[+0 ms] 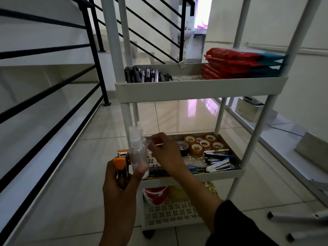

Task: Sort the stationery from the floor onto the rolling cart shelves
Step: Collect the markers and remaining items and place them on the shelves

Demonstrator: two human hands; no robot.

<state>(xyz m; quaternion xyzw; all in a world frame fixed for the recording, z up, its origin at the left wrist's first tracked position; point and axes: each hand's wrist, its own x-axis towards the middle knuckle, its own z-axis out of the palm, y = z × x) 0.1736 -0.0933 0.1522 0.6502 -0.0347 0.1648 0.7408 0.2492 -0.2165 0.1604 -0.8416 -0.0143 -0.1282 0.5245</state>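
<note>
My left hand (122, 181) grips two things together: an orange stapler (122, 160) and a clear plastic spray bottle (138, 150), both held upright in front of the white rolling cart (200, 86). My right hand (165, 151) reaches over the middle shelf (221, 174), fingers pinched near the bottle; whether it holds something I cannot tell. The middle shelf carries several tape rolls (200, 144) and several staplers (218, 160). Pens (147, 75) and red-and-teal packets (241, 64) lie on the upper shelf. A red-and-white item (156, 194) sits on the bottom shelf (170, 213).
A black stair railing (53, 96) runs along the left. Two white markers (298, 226) lie on the tiled floor at the lower right. A white shelf frame (284, 144) lies along the right wall.
</note>
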